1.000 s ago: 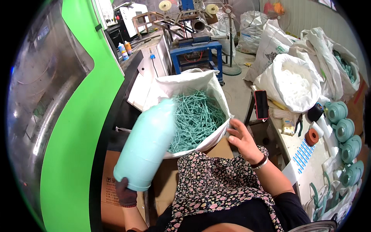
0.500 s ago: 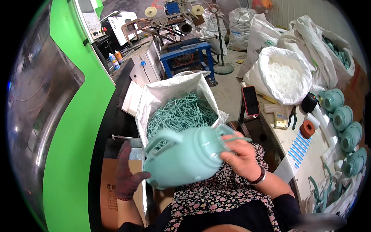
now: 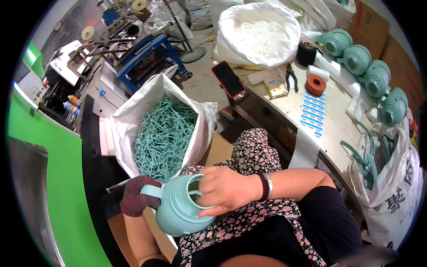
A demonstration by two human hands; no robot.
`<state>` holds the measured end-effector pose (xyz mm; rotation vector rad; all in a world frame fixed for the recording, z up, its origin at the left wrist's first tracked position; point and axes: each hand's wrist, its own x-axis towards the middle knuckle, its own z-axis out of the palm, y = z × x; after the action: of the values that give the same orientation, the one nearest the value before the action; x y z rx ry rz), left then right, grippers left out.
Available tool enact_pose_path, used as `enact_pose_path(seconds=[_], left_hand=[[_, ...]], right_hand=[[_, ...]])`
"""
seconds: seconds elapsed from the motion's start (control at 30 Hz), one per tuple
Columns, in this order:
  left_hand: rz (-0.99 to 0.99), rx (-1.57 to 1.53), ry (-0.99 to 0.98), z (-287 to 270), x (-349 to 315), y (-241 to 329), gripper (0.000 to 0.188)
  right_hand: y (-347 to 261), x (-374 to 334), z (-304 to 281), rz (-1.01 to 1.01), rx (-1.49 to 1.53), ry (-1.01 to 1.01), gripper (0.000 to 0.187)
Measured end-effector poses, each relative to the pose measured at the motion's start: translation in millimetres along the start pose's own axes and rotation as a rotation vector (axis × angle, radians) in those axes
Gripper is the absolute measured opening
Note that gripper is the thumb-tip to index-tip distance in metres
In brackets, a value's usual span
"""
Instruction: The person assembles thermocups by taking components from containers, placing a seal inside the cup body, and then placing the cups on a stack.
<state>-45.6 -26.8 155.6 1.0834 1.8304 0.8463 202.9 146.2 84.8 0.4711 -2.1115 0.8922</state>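
A pale teal plastic jug (image 3: 178, 218), hollow and wide-mouthed, is tilted over my lap with its opening facing up and right. My left hand (image 3: 138, 196), in a dark red and grey knit glove, closes round its handle (image 3: 152, 191). Bare, my right hand (image 3: 227, 190) is at the mouth, fingers curled over the rim and partly inside. Whatever those fingers grip is hidden; a curved teal piece (image 3: 194, 194) shows in the opening beside them. Just beyond the jug stands a white woven sack (image 3: 129, 120) holding many thin teal plastic sticks (image 3: 165, 138).
On the right, a worktable (image 3: 289, 111) carries a phone (image 3: 228, 79), pliers (image 3: 291, 79), brown tape (image 3: 316, 84), a label sheet (image 3: 313, 113) and several teal jugs (image 3: 357, 59). A sack of white rings (image 3: 262, 38) stands behind. Green machine panelling (image 3: 62, 178) borders the left.
The jug has turned from lying sideways to mouth up, and come closer to me. My left hand has gone from its base to the handle; my right fingers have reached into the mouth. The view swung right.
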Motion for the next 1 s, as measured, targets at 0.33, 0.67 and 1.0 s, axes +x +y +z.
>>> enact_pose_path(seconds=[0.33, 0.67, 1.0], left_hand=[[0.374, -0.148, 0.656, -64, 15, -50, 0.051], [0.7, 0.81, 1.051, -120, 30, -39, 0.036], [0.62, -1.155, 0.033, 4, 45, -27, 0.045]], right_hand=[[16, -75, -63, 0.312, -0.322, 0.24, 0.042], [2, -304, -193, 1.289, -0.961, 0.289, 0.032], [0, -302, -175, 1.175, -0.968, 0.322, 0.011]])
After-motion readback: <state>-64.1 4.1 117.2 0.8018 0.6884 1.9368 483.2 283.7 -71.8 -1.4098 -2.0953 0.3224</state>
